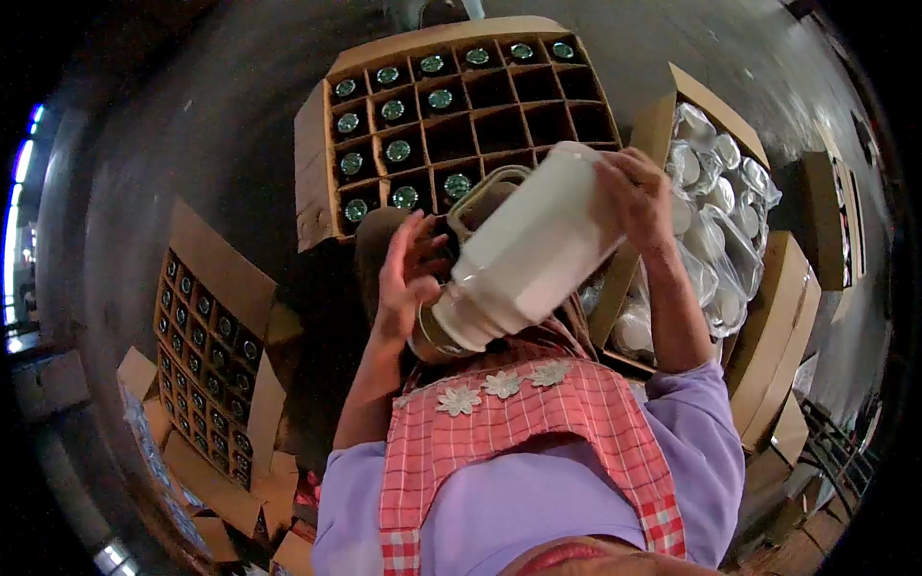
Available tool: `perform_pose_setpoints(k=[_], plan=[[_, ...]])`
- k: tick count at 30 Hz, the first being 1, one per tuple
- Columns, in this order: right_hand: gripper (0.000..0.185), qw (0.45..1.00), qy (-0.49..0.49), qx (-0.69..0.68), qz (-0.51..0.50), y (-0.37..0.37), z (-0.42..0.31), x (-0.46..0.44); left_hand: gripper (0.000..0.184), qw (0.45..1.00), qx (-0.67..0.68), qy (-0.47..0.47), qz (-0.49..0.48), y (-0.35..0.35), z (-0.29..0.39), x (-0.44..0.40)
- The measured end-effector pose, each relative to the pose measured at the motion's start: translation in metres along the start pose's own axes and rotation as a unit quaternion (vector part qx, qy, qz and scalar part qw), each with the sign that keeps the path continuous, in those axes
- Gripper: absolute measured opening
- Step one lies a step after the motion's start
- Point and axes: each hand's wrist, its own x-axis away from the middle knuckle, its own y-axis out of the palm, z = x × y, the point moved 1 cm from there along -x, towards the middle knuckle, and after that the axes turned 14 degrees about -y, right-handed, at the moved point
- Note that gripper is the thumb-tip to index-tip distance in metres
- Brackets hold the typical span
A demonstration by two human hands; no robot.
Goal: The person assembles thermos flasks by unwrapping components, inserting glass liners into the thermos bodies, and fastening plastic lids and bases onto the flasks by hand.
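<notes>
A large white jug-shaped container [538, 245] with a pale handle lies tilted across my lap, its narrower end low and to the left. My right hand [636, 197] grips its upper right end. Beside its lower end, my left hand [411, 269] has its fingers apart, close to a round clear and brown item [434, 336] at the container's mouth; whether they touch is unclear. Just beyond is a divided cardboard box [312, 168], with round glass-like tops [404, 198] in several compartments on its left and back; other compartments look dark.
An open box [653, 125] on the right holds white round items in clear plastic [715, 221]. A closed carton [768, 336] stands beside it. At left is another divided box [221, 250] of bottles or jars. More boxes stand far right.
</notes>
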Motion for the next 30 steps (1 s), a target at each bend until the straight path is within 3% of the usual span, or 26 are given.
perform_pose_setpoints(k=[2, 6, 9, 12, 13, 16, 20, 21, 23, 24, 26, 27, 28, 29, 30], plan=[[0.02, 0.998, 0.023, 0.0, 0.058, -0.01, 0.015, 0.001, 0.106, 0.976, -0.216, 0.008, -0.023, 0.005, 0.023, 0.022], [0.018, 0.99, 0.067, -0.002, 0.124, -0.009, 0.012, -0.011, 0.114, 0.895, -0.411, 0.169, 0.028, 0.017, 0.026, 0.023], [0.019, 0.987, 0.068, -0.041, 0.139, 0.01, 0.005, -0.02, 0.104, 0.945, -0.261, 0.173, 0.094, 0.004, 0.004, 0.0], [0.018, 0.974, 0.029, -0.162, 0.154, 0.026, 0.01, -0.033, 0.09, 0.965, -0.07, 0.222, 0.122, 0.001, 0.0, -0.012], [0.018, 0.976, -0.024, -0.163, 0.146, 0.027, 0.002, -0.037, 0.072, 0.949, -0.096, 0.267, 0.14, 0.005, 0.014, -0.015], [0.018, 0.97, -0.149, -0.146, 0.124, 0.035, -0.006, -0.046, 0.061, 0.982, 0.065, 0.062, 0.165, -0.024, 0.023, -0.023], [0.03, 0.919, -0.298, -0.26, -0.004, 0.042, -0.026, -0.046, 0.048, 0.938, 0.292, -0.081, 0.166, -0.034, 0.035, -0.034], [0.035, 0.916, -0.273, -0.293, -0.017, 0.043, -0.024, -0.049, 0.049, 0.898, 0.331, -0.107, 0.269, -0.027, 0.046, -0.041], [0.046, 0.906, -0.23, -0.352, -0.044, 0.041, -0.02, -0.066, 0.05, 0.947, 0.223, -0.007, 0.232, -0.072, 0.034, -0.041], [0.06, 0.913, -0.045, -0.405, 0.003, 0.045, -0.018, -0.073, 0.05, 0.963, 0.166, 0.039, 0.209, -0.087, 0.029, -0.041], [0.055, 0.908, 0.096, -0.408, -0.021, 0.056, -0.012, -0.084, 0.052, 0.928, -0.089, 0.247, 0.263, -0.071, 0.047, -0.051], [0.052, 0.923, 0.096, -0.37, -0.047, 0.061, -0.004, -0.088, 0.053, 0.87, -0.214, 0.347, 0.278, -0.063, 0.057, -0.056], [0.048, 0.935, 0.096, -0.333, -0.075, 0.067, 0.0, -0.09, 0.054, 0.886, -0.173, 0.318, 0.289, -0.063, 0.06, -0.057], [0.039, 0.932, 0.113, -0.344, 0.017, 0.08, 0.0, -0.09, 0.054, 0.899, -0.134, 0.288, 0.3, -0.066, 0.063, -0.056], [0.038, 0.918, 0.019, -0.397, -0.007, 0.083, 0.004, -0.091, 0.055, 0.91, -0.094, 0.26, 0.31, -0.071, 0.065, -0.059]])
